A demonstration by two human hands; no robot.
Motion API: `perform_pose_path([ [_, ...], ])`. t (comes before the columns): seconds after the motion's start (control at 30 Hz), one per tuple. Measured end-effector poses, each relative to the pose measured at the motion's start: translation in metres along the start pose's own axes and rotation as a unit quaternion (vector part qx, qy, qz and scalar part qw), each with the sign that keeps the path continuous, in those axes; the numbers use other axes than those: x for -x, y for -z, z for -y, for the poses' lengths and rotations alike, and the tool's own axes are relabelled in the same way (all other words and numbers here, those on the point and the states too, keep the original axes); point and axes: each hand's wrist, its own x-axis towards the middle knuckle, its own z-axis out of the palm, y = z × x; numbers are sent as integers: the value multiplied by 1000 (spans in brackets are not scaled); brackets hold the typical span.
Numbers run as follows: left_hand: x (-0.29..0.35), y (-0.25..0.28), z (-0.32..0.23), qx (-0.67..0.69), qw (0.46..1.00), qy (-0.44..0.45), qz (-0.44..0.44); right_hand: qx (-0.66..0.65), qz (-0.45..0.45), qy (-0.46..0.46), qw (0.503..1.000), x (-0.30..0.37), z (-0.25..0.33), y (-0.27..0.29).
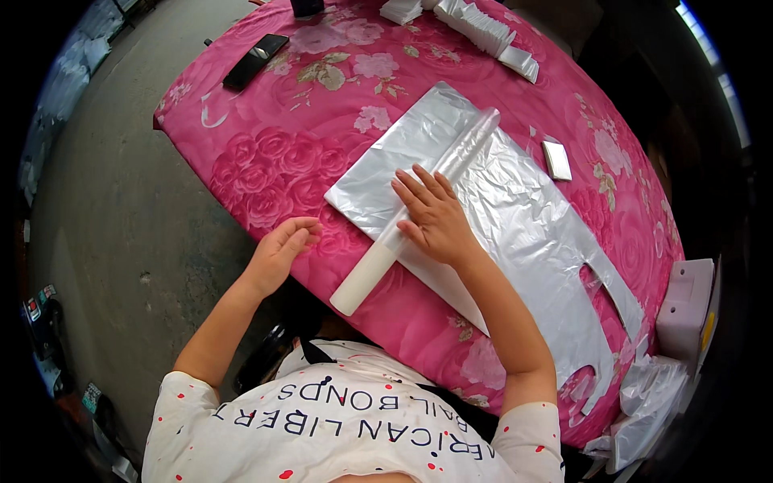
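Tabletop [266, 161] under pink floral cloth, grey concrete floor [121, 201] beside. Right hand [435, 217] flat, fingers spread, pressing clear tube [419, 205] onto silver plastic bag [515, 217] beneath. Left hand [282, 253] open, empty, at tabletop edge, near tube's lower end.

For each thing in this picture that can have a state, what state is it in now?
Plastic bag: spread flat on the pink flowered cloth, handles toward the person.
White tube: lying across the bag, partly wrapped in its edge.
Right hand: open, palm pressed on the tube and bag.
Left hand: open, at the table edge, holding nothing.
Black phone: lying flat, screen dark.
Stack of folded bags: lying at the far side.
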Motion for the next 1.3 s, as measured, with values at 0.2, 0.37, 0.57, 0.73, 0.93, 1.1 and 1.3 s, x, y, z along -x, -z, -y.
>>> perform_pose_path([
  [0.2, -6, -55, -10, -498, 843, -162, -124, 18, -106, -144, 984, -91, 34, -45],
  [0.37, -12, -45, -12, -437, 897, -36, -55, -177, -314, -344, 867, -93, 46, -57],
  [0.57, 2, -53, -17, 15, 988, 37, 149, -719, -293, -325, 540, -61, 49, -3],
  [0.73, 4, -69, -44, 327, 850, 153, 384, -826, -256, -240, 442, -23, 52, 54],
  [0.93, 11, -115, -50, -20, 975, 64, 212, -697, -316, -283, 578, 7, 53, 77],
  [1.1, 21, -134, -48, -1, 975, 67, 212, -745, -294, -244, 547, 34, 56, 70],
  [1.3, 5, -131, -55, 142, 942, 208, 221, -726, -295, -269, 560, 39, 62, 67],
])
